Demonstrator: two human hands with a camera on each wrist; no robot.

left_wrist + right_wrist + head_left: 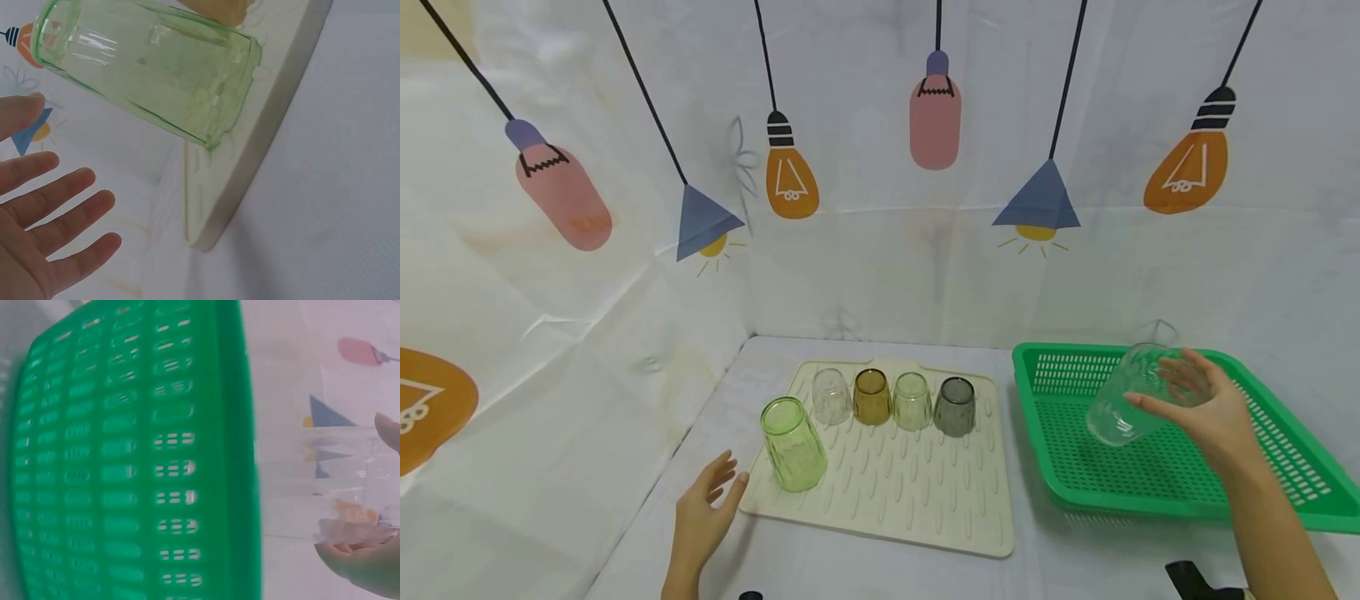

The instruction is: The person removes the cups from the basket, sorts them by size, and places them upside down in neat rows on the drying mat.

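Note:
My right hand [1213, 408] grips a large clear glass [1112, 408], tilted, over the green plastic basket [1047, 475]. In the right wrist view the clear glass [300, 506] shows beyond the basket's slotted side [119, 475], fingers and thumb on either side of it. My left hand [703, 508] holds nothing, its fingers spread apart, just left of a large green glass [797, 454] that stands on the cream draining mat [910, 508]. The left wrist view shows a gap between this hand [56, 212] and the green glass [150, 69].
Along the mat's back stand smaller glasses: clear [831, 398], amber [872, 400], pale green [912, 403] and dark grey [955, 408]. White cloth [880, 275] printed with lamps hangs behind the table. A black object [1191, 579] lies at the front right edge.

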